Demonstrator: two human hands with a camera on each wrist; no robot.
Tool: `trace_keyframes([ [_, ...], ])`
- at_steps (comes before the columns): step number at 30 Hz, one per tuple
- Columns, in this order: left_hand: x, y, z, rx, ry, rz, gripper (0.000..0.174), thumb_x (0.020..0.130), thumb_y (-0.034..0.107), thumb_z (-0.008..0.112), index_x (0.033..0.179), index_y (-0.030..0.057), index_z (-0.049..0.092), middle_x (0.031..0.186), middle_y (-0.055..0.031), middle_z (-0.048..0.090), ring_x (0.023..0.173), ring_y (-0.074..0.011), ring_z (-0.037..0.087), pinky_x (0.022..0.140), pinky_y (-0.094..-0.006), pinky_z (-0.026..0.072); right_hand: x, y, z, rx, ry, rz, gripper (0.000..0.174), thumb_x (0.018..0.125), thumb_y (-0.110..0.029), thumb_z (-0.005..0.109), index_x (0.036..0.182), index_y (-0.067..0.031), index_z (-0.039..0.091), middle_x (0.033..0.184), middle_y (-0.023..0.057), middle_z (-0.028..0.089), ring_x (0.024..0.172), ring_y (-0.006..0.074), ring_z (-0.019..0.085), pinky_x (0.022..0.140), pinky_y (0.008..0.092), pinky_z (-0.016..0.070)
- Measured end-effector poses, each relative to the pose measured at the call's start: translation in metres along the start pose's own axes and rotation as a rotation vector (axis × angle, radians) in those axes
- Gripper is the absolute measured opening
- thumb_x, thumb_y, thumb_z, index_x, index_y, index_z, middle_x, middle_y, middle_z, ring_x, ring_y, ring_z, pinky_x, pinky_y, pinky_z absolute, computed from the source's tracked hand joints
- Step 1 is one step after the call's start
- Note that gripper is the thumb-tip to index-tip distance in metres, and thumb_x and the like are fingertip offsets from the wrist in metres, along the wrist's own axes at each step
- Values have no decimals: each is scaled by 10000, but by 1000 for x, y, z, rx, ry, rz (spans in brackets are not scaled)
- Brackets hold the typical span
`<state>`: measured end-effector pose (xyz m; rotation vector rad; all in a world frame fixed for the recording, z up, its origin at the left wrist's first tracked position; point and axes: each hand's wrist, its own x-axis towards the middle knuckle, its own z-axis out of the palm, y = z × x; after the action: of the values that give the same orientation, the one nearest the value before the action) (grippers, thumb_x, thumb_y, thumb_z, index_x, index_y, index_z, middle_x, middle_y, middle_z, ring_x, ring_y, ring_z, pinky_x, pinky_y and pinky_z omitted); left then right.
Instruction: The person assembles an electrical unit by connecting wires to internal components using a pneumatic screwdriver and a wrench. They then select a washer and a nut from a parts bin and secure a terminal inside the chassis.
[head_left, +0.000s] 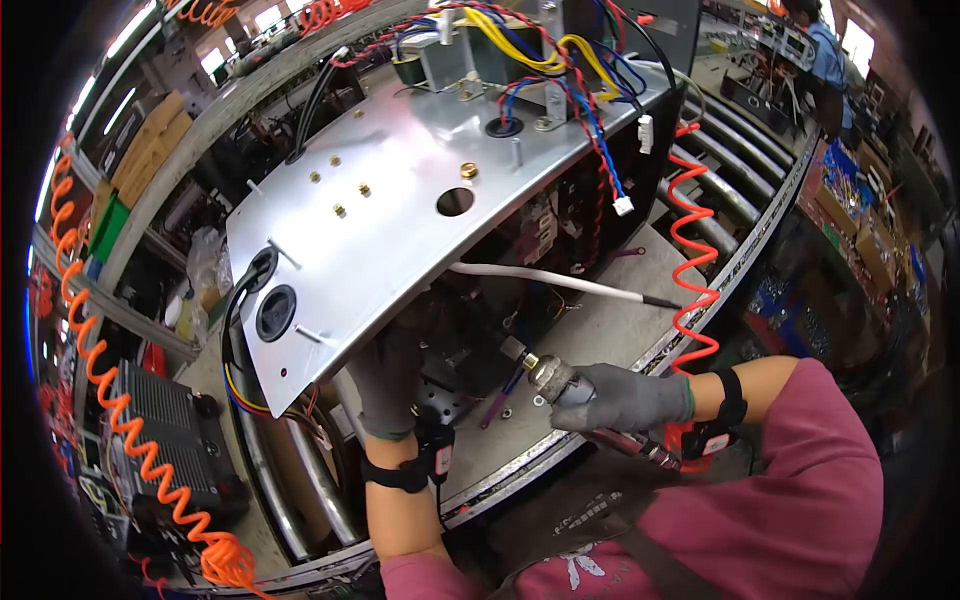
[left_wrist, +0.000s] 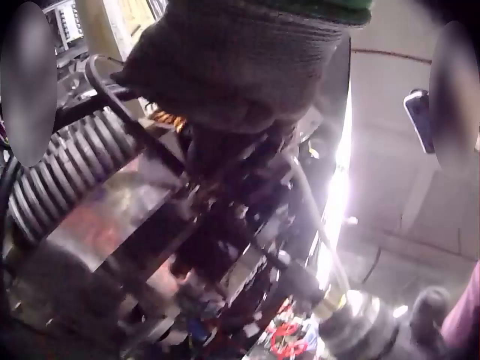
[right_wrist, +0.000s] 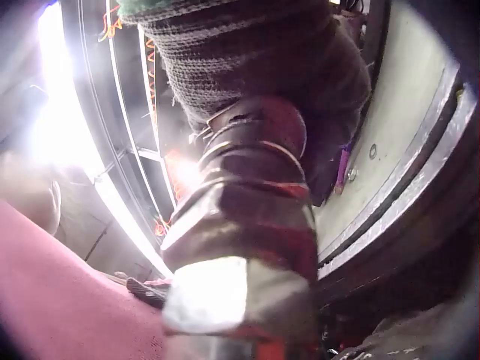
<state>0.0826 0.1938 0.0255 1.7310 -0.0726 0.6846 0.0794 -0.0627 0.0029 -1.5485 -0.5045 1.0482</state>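
Observation:
My right hand, in a grey knit glove, grips an air wrench. The wrench's socket end points up and left, toward the dark space below a metal panel. In the right wrist view the wrench's metal air fitting juts from under the gloved palm. My left hand, gloved too, reaches under the panel's near edge. Its glove fills the top of the left wrist view, over dark, blurred parts. Its fingertips are hidden, and I cannot tell what they hold.
A white sleeved cable sticks out below the panel. Nuts and a purple-handled tool lie on the grey bench. Coiled orange hoses hang at both sides. Wire bundles top the panel; rollers run behind.

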Motion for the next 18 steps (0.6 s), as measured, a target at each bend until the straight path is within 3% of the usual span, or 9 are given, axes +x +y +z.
trace_keyframes([
  [4, -1, -2, -6, -195, -65, -17, 122, 902, 14, 551, 1022, 0, 564, 1053, -138, 627, 998, -223, 608, 874, -348, 507, -4, -5, -5, -13, -22, 86, 352, 840, -368, 631, 927, -56, 494, 669, 8, 515, 558, 86, 515, 500, 244, 434],
  [6, -1, -9, -17, 150, -141, 104, 151, 894, 22, 573, 1045, 12, 566, 1066, -131, 626, 1003, -216, 607, 880, -340, 503, -6, -11, -3, 37, -16, 176, 359, 834, -363, 635, 952, -51, 502, 683, 8, 517, 574, 85, 513, 510, 242, 434],
  [7, -1, -9, -22, 149, -133, 103, 151, 894, 22, 573, 1045, 12, 566, 1066, -131, 626, 1003, -216, 607, 880, -340, 503, -6, -11, -3, 30, -19, 179, 359, 834, -363, 635, 952, -51, 502, 683, 8, 517, 574, 85, 513, 510, 242, 434],
  [10, 1, -12, -37, 156, -280, 206, 356, 868, 50, 606, 1220, 58, 557, 1159, -105, 612, 1013, -228, 611, 893, -354, 484, -6, -14, -4, 24, -16, 158, 361, 829, -357, 637, 970, -52, 505, 714, 12, 527, 601, 82, 523, 515, 241, 437],
  [12, 1, -41, -49, 536, -292, 293, 367, 899, 164, 592, 1259, 128, 538, 1215, -65, 588, 1048, -210, 603, 905, -354, 479, -10, -28, -3, 36, -21, 186, 373, 816, -328, 668, 999, -50, 502, 744, 14, 534, 610, 77, 530, 516, 241, 447],
  [13, 1, -59, -52, 536, -276, 288, 367, 899, 164, 592, 1259, 128, 538, 1215, -65, 588, 1048, -210, 603, 905, -354, 479, -9, -27, -3, 23, -30, 191, 373, 816, -328, 668, 999, -50, 502, 744, 14, 534, 610, 77, 530, 516, 241, 447],
  [15, 2, -89, -56, 1532, -62, 894, 396, 908, 272, 575, 1284, 157, 522, 1239, -39, 577, 1077, -212, 592, 911, -352, 473, -7, -22, -6, -30, 4, 146, 401, 803, -283, 697, 1048, -41, 490, 771, 15, 537, 622, 73, 535, 530, 238, 457],
  [16, 3, -98, -59, 1537, -51, 881, 396, 908, 272, 575, 1284, 157, 522, 1239, -39, 577, 1077, -212, 592, 911, -352, 473, -4, -20, -9, -43, -5, 152, 401, 803, -283, 697, 1048, -41, 490, 771, 15, 537, 622, 73, 535, 530, 238, 457],
  [18, -1, -108, -63, 1069, -161, 579, 433, 892, 325, 586, 1294, 182, 511, 1253, -34, 566, 1091, -213, 585, 920, -341, 471, -1, -16, -12, -80, -24, 142, 448, 792, -254, 717, 1095, -33, 474, 774, 15, 536, 621, 70, 532, 535, 236, 462],
])
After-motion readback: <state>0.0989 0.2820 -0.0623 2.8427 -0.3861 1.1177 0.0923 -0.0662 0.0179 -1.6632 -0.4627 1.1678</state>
